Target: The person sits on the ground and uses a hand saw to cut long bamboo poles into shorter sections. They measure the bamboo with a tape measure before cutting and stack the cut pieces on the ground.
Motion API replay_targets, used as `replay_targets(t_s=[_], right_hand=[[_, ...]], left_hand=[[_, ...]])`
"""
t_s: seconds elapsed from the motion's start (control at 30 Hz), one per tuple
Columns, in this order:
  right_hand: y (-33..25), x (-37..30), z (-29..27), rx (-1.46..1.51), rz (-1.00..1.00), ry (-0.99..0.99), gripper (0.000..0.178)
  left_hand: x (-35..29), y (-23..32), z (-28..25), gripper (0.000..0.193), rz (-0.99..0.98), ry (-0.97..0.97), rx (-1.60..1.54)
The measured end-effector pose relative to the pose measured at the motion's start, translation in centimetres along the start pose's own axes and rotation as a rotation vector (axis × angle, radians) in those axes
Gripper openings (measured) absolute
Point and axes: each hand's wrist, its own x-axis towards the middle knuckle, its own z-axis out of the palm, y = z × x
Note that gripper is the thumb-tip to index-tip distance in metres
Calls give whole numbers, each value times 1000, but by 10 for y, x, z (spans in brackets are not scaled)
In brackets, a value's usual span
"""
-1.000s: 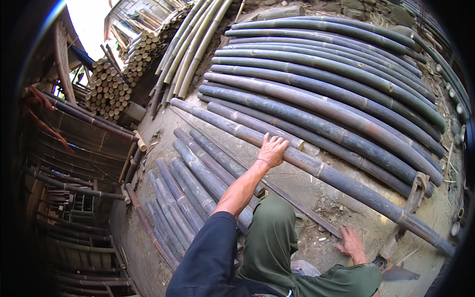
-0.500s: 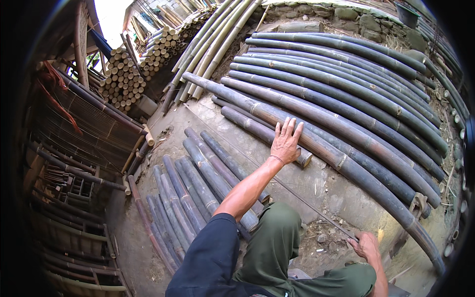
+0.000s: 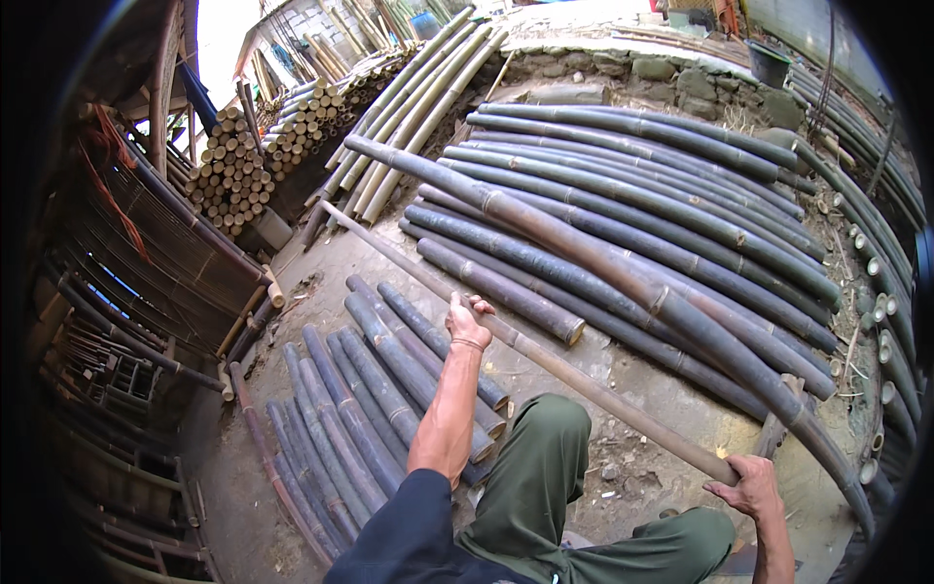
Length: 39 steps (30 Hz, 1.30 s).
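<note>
A long, slim, light-brown pole (image 3: 584, 378) slants across the middle from far left to near right. My left hand (image 3: 469, 326) is closed around it near its middle. My right hand (image 3: 751, 487) is wrapped around its near end, above the ground by my knee. Just beyond the pole lies a long dark bamboo pole (image 3: 506, 207), set diagonally over a row of other dark bamboo poles (image 3: 671, 209). A short bamboo length (image 3: 501, 292) with a cut end lies beyond my left hand.
Shorter cut bamboo lengths (image 3: 360, 414) lie side by side at left. Pale bamboo poles (image 3: 413, 127) lean at the back beside a stack of cut bamboo (image 3: 232, 175). A wooden support (image 3: 778, 420) stands under the long dark pole. A low stone wall (image 3: 671, 83) runs behind.
My left hand has left the dark bamboo pole and taken hold of the slim pole. The slim pole is raised toward me, and my right hand has shifted slightly right with its end.
</note>
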Motion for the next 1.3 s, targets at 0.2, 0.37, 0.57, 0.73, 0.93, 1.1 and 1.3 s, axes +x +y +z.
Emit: replay_targets(t_s=[0.2, 0.37, 0.57, 0.73, 0.93, 1.1, 1.3], right_hand=[[-29, 34, -28, 118, -62, 432, 51], [24, 22, -14, 55, -29, 622, 43], [75, -9, -14, 6, 17, 645, 40], [125, -49, -6, 38, 119, 534, 34], [165, -90, -12, -17, 233, 516, 34], [164, -88, -9, 15, 242, 667, 36], [172, -77, -12, -25, 202, 582, 37]], left_hand=[[-106, -7, 152, 33, 150, -298, -2], [-58, -9, 181, 19, 221, -319, 473], [-28, -54, 153, 40, 36, -247, 755], [-25, -58, 161, 37, 31, -312, 536], [-62, -90, 168, 38, -88, -343, 642], [-78, -115, 172, 38, -104, -386, 617], [-87, -122, 182, 32, -51, -440, 619]])
